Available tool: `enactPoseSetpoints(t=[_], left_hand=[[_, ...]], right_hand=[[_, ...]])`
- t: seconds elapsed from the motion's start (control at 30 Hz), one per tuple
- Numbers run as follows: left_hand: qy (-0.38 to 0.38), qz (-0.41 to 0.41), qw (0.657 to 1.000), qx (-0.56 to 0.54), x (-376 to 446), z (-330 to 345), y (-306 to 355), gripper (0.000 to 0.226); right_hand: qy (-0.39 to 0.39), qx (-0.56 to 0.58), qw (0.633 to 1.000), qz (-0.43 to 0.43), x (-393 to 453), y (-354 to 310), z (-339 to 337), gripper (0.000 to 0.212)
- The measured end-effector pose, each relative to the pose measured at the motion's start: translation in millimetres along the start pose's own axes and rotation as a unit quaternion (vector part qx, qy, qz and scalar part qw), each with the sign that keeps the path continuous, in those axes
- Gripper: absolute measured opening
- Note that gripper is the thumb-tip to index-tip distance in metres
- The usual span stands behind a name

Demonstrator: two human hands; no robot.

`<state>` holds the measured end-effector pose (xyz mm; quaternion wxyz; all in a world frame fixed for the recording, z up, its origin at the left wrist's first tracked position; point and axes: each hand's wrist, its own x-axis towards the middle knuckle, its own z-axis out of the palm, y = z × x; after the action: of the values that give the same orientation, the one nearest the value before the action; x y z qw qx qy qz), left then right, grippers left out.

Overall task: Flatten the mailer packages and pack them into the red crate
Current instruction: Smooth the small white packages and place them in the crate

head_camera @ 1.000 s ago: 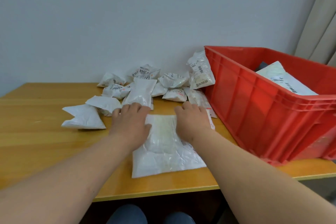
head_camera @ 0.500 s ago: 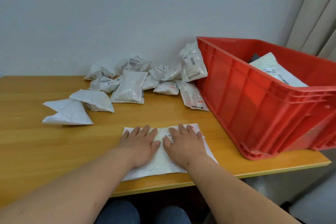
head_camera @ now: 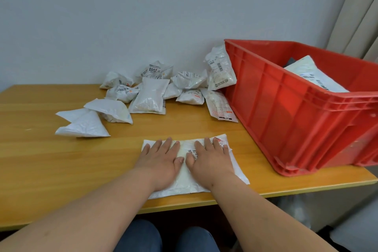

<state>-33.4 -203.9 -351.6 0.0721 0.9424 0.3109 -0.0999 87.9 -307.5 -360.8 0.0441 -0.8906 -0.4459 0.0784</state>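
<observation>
From the head view, the left hand [head_camera: 161, 159] and the right hand [head_camera: 210, 158] lie side by side with fingers straight, pressing a flat white plastic mailer package [head_camera: 184, 178] against the light wooden desk [head_camera: 41, 161] at its near edge. The red plastic crate [head_camera: 302, 116] fills the desk's right end, white mailers inside, its near corner close to the pressed package. A heap of puffy white mailer packages [head_camera: 151, 96] sits along the far edge, bare desk wood between it and the hands.

A wooden table [head_camera: 51, 159] with a honey-coloured top stands against a plain pale grey wall [head_camera: 122, 16]. Beige curtains [head_camera: 356, 6] hang at right; the floor beneath is dim, possibly grey.
</observation>
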Motion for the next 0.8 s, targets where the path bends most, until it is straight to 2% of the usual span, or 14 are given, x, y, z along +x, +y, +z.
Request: enactPoseSetpoints(t=[0.33,0.53,0.8], left_hand=[[-0.027,-0.002,1.000,0.006,1.7,-3.1,0.3,0.059],[-0.013,0.001,1.000,0.011,1.3,3.6,1.2,0.059],[0.004,0.002,1.000,-0.002,2.7,4.0,-0.4,0.061]], right_hand=[[-0.020,-0.009,1.000,-0.003,0.0,-0.9,-2.5,0.068],[0.002,-0.008,1.000,-0.004,-3.0,1.2,5.1,0.068],[0.006,0.062,0.998,0.003,4.7,5.2,1.8,0.066]])
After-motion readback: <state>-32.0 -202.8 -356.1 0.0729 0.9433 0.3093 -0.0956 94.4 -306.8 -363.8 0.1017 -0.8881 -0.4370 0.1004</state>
